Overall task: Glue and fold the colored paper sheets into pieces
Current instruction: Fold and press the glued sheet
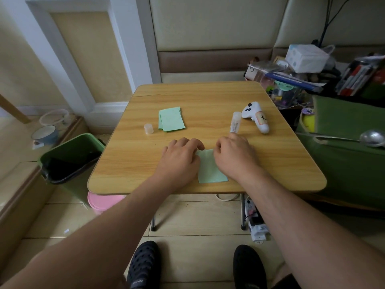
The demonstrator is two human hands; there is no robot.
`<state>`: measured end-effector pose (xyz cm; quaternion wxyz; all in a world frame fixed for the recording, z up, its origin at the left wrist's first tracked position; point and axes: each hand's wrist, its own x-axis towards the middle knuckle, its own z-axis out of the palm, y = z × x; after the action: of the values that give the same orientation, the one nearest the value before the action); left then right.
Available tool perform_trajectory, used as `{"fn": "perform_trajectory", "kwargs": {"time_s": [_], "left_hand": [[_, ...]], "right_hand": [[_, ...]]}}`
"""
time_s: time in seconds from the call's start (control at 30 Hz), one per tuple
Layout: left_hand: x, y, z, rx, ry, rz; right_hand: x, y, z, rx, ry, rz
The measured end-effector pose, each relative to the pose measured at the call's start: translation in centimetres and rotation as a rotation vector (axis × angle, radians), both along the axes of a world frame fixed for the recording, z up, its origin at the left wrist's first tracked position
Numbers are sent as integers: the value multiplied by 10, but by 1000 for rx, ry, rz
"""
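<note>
both hands, left hand [180, 158] and right hand [234, 156], press with bent fingers on the green sheet [210, 170] near the table [208, 97] front edge, so uneven pressure could make the fold crooked.

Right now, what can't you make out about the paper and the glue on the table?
- Green sheet, head view: both hands cover its side edges, hiding any fold.
- Glue stick: label too small to read.
- Green stack: sheet count unclear.
</note>
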<state>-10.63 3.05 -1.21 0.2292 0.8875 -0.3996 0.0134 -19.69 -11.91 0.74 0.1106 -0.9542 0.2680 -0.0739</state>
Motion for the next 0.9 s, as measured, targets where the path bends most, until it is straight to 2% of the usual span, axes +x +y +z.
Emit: {"fn": "perform_trajectory", "kwargs": {"time_s": [0.17,0.4,0.53,0.77,0.9], "left_hand": [[0,1,-1,-8,-7,-4],[-2,3,-3,-22,-8,3],[-1,2,-2,-34,9,7],[1,3,-1,-46,33,-5],[0,3,0,-46,36,-8]], "right_hand": [[3,1,2,1,-11,-24],[7,-2,4,183,-47,-99],[7,-2,3,211,-110,-102],[-2,-3,1,-27,-7,42],[-2,-2,2,-14,-51,40]]}}
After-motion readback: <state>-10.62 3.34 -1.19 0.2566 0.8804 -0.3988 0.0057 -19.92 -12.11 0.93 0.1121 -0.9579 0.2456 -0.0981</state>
